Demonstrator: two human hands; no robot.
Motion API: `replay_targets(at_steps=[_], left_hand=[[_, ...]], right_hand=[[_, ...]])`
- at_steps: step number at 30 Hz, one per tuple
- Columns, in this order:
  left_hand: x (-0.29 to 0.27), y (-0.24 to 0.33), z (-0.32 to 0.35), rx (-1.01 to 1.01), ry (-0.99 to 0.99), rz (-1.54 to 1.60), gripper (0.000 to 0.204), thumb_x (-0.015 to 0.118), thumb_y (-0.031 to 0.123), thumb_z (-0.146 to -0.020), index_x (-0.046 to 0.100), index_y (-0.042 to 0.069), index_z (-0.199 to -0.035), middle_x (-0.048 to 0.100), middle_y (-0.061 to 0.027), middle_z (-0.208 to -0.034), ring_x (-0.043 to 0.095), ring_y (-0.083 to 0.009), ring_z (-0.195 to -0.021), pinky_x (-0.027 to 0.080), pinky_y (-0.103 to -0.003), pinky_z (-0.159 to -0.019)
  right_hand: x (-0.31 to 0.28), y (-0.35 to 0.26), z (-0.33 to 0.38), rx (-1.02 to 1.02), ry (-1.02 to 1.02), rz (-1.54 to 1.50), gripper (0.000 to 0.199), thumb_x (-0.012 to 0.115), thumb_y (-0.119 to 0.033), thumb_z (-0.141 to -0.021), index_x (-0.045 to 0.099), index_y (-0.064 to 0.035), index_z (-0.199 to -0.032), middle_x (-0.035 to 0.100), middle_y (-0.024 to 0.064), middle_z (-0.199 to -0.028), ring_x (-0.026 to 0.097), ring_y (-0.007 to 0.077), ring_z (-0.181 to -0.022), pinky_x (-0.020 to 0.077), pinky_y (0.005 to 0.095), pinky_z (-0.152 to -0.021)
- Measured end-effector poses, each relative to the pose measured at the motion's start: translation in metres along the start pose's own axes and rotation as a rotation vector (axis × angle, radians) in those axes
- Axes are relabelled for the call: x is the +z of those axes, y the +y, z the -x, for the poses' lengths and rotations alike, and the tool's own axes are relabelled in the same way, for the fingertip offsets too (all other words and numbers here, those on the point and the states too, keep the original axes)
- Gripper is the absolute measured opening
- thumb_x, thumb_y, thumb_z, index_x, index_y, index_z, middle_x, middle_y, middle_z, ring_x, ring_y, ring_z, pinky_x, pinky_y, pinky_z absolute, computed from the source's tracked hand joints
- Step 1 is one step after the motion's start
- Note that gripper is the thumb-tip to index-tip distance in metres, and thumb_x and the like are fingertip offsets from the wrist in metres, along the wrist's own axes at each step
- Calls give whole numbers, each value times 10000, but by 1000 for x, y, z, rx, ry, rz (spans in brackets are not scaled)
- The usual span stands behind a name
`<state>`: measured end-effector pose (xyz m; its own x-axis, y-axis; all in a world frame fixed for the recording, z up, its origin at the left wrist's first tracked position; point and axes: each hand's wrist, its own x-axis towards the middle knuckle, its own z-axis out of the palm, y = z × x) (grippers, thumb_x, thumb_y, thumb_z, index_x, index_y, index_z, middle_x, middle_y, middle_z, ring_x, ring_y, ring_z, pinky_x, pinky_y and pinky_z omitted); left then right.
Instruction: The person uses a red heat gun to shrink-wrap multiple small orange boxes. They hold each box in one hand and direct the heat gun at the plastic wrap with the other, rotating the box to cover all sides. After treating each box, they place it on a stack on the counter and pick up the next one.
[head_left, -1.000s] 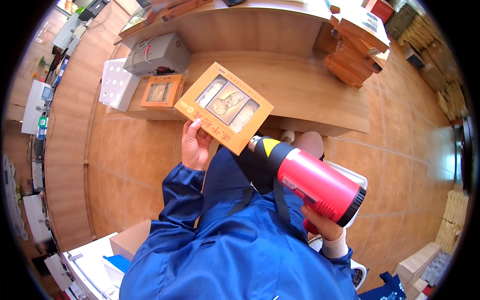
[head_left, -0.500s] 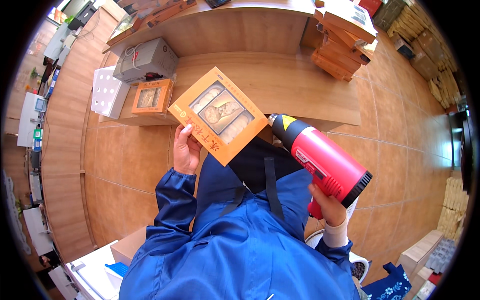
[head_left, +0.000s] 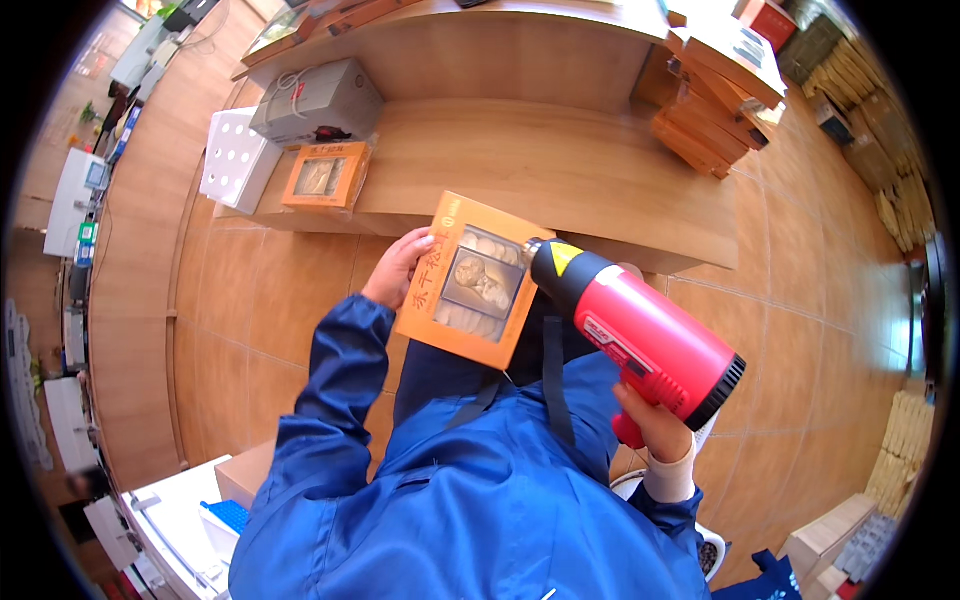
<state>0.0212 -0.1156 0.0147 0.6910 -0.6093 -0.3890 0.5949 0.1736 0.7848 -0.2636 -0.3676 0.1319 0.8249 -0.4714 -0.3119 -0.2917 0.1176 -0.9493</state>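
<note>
An orange carton (head_left: 421,322) with a clear window showing pale sliced pieces is tilted above my lap. My left hand (head_left: 400,268) grips its left edge, thumb on the front and the other fingers mostly hidden. My right hand (head_left: 655,425) is wrapped round the handle of a pink and black heat gun (head_left: 655,325). The gun's metal nozzle points left at the carton's upper right edge, very close to it; whether they touch I cannot tell.
Ahead is a wooden bench (head_left: 500,150) bearing a grey box (head_left: 320,100), a second orange carton (head_left: 326,176) and a white dotted box (head_left: 240,160). Orange cartons (head_left: 705,115) are stacked at its right. A white table (head_left: 170,520) stands at lower left.
The carton has turned clockwise and come slightly toward me and to the right, with my left hand still on it. The heat gun has barely moved.
</note>
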Motion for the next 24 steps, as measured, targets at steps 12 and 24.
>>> replay_targets(at_steps=[12, 24], left_hand=[[-3, 10, -25, -536, -340, -274, 380, 526, 215, -915, 482, 35, -1246, 576, -68, -1157, 567, -136, -1016, 462, -281, -881], [-32, 10, -32, -166, -74, -68, 331, 465, 169, -913, 469, 14, -1206, 606, -85, -1100, 612, -153, -970, 506, -299, -841]], right_hand=[[-24, 8, 2, -15, 88, 81, 216, 684, -35, -766, 584, -35, -957, 584, 8, -808, 550, 94, -701, 449, 240, -627], [-11, 7, -8, -37, 225, 113, 223, 675, -41, -776, 576, -40, -976, 572, 5, -807, 534, 86, -685, 437, 229, -611]])
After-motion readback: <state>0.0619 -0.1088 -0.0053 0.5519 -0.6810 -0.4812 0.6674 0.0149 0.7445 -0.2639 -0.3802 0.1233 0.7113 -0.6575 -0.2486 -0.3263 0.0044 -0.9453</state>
